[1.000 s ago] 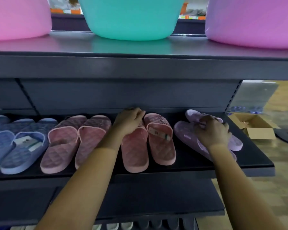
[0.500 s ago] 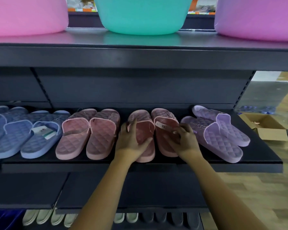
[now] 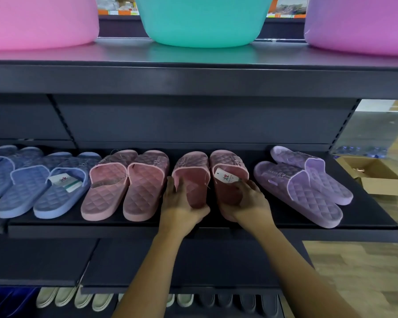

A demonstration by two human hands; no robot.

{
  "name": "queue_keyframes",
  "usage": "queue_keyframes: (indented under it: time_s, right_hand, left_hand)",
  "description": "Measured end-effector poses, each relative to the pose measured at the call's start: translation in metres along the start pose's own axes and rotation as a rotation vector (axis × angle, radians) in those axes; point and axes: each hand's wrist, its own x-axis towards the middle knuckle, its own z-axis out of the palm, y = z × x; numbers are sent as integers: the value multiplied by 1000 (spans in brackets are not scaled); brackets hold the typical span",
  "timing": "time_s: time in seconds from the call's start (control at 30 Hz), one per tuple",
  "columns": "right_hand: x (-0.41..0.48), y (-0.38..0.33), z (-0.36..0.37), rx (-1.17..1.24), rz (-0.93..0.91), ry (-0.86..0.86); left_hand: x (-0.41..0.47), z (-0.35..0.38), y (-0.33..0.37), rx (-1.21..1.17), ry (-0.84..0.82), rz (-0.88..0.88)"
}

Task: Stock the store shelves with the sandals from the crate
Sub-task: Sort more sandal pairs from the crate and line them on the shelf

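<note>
Both my hands are at the near edge of the dark metal display shelf [image 3: 365, 216], arms reaching up and forward from the bottom of the view. My left hand [image 3: 182, 207] cups the heel of the left pink quilted slide sandal [image 3: 192, 177], fingers along its left rim and thumb curled over the footbed. My right hand [image 3: 248, 203] grips the heel of the right pink quilted slide sandal [image 3: 230, 166], fingers bent over the footbed just below a white paper tag [image 3: 225, 177] tucked under the strap. Both sandals lie flat on the shelf, toes pointing far, side by side and nearly touching. To their left sit another pink quilted pair [image 3: 124, 182] and, further left, several blue quilted sandals [image 3: 32, 187]; to the right is a lilac quilted pair [image 3: 303, 187]. The upper shelf [image 3: 193, 79] carries a pink plastic tub [image 3: 39, 21], a teal plastic tub [image 3: 202, 19] and a purple plastic tub [image 3: 359, 24]. Cream-coloured sandals [image 3: 78, 297] show on a lower level. At far right an open cardboard box [image 3: 377, 177] sits on the wooden floor [image 3: 354, 271]. Half a second ago my hands were higher up the pair, near the straps; they have since slid back to the heels, while the sandals lie about where they were.
</note>
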Motion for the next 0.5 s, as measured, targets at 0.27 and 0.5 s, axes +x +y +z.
queue_keyframes:
  time_s: [0.27,0.5]
  right_hand:
    - [-8,-17,11,12,-38,6]
    - [-3,12,-28,208,-161,178]
  left_hand:
    - [1,0,-16,43,83,37]
    - [-3,16,8,96,372,283]
